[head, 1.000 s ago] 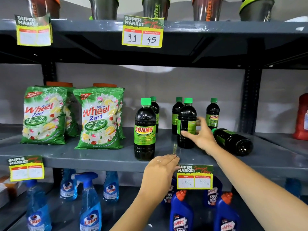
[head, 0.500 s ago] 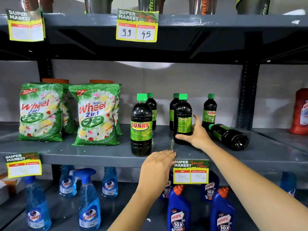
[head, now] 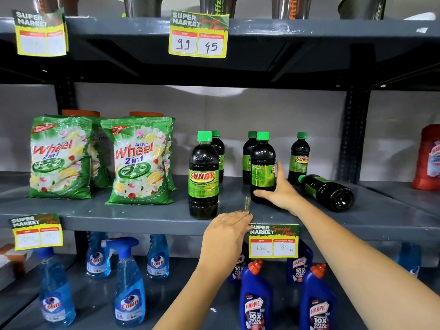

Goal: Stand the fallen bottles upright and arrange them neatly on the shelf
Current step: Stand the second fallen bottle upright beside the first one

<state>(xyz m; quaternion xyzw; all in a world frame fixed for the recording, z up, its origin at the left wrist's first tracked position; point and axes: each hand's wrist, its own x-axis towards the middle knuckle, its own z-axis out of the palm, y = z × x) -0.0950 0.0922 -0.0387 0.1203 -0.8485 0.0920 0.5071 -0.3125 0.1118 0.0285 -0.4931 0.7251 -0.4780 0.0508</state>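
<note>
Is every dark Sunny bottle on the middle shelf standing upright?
No: one bottle lies on its side on the shelf, right of the right hand.

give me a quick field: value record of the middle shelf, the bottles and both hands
shelf: grey metal middle shelf
upright bottles: five dark, green-capped, front one labelled SUNNY
fallen bottle: one, on its side at right, cap toward the back
right hand: open palm against second front bottle
left hand: flat at shelf's front edge, holding nothing
left of bottles: Wheel detergent bags
</note>
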